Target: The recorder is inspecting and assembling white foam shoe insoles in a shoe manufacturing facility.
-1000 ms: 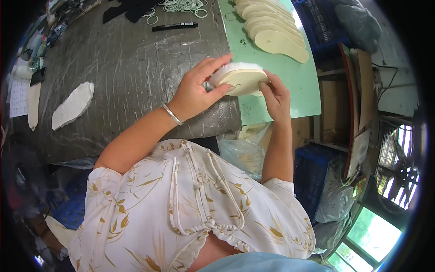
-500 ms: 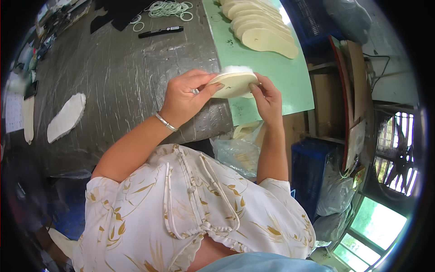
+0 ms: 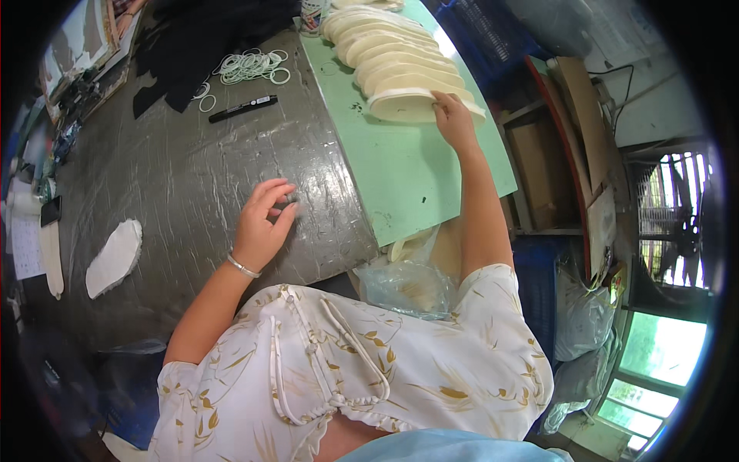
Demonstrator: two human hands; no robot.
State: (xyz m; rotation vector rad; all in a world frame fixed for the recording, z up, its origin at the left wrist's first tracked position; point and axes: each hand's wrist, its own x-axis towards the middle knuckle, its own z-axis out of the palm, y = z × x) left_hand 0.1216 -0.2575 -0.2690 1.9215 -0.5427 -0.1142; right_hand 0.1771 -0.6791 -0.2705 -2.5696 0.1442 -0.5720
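At the near end of a row of overlapping cream insoles (image 3: 404,58), my right hand (image 3: 456,123) pinches the edge of an insole (image 3: 404,108). That insole leans against the row on the green board. My left hand (image 3: 263,223) hovers over the grey table's right part, fingers loosely bent and apart, holding nothing. Farther left, a single white fluffy-edged insole (image 3: 114,258) lies flat on the table.
The grey table (image 3: 192,177) adjoins the green board (image 3: 408,185). Pale green rings (image 3: 250,68), a black marker (image 3: 242,108) and black cloth (image 3: 181,50) lie toward the back. A clear plastic bag (image 3: 408,289) hangs below the board's near edge. A phone (image 3: 51,210) sits far left.
My right hand has carried the insole from between both hands away to the row on the green board. My left hand has let go of it and moved left and nearer.
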